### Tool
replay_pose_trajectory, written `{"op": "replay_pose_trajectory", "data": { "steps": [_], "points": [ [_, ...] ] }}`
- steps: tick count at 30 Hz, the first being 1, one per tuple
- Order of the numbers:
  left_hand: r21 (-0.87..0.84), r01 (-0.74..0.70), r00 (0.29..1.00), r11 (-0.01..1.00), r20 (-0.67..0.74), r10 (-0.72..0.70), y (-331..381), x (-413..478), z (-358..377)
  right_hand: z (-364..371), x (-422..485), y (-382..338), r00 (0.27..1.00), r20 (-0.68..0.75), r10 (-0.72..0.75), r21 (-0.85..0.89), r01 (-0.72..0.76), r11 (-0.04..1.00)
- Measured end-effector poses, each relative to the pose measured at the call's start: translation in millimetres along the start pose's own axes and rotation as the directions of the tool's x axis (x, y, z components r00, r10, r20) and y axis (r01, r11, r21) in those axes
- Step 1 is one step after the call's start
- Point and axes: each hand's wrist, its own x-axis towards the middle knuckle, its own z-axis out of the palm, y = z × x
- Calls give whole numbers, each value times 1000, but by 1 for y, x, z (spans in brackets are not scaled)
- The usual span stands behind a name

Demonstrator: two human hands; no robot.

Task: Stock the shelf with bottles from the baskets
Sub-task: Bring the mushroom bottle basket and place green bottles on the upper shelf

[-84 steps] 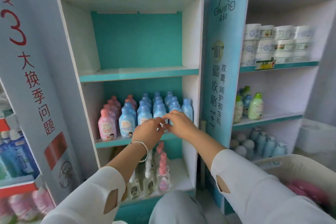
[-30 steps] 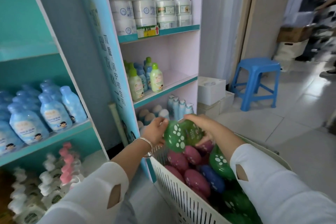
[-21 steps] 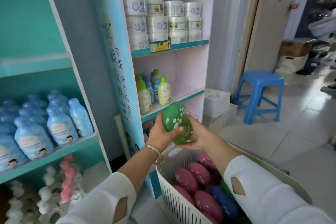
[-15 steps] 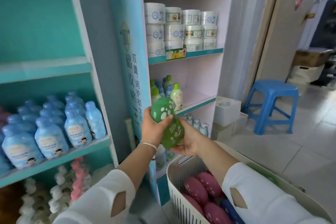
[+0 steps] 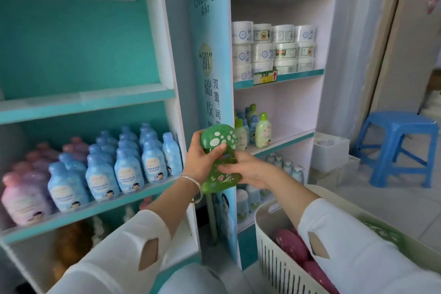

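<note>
The white basket [image 5: 267, 243] holds pink bottles [image 5: 290, 243]; blue bottles [image 5: 128, 169] fill the shelf [image 5: 95, 207]. Left hand [image 5: 199, 157] and right hand [image 5: 250, 170] both clasp the green bottle [image 5: 218, 164] above the basket

This is a small shop selling baby-care goods. Teal-edged white display shelves [image 5: 86, 102] carry ranks of identical pale blue plastic bottles [image 5: 128, 169] and stacked white tubs [image 5: 262, 52], with yellow price tags [image 5: 265, 77] clipped to the shelf edges. A tall blue printed brand panel [image 5: 207, 55] stands between the shelf bays.
</note>
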Motion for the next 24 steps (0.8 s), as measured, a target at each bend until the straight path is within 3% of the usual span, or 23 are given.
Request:
{"op": "replay_pose_trajectory", "data": {
  "steps": [14,18,24],
  "points": [
    [28,33,994,999,99,-36,10,-30,-44,58,-26,-10,963,-234,-135,-33,131,991],
    [18,46,998,999,37,-47,30,-30,-95,100,-8,-36,968,-152,-199,-55,193,980],
    [93,-104,983,990,-144,116,89,-18,-201,178,42,-120,938,35,-344,-96,346,933]
  ]
}}
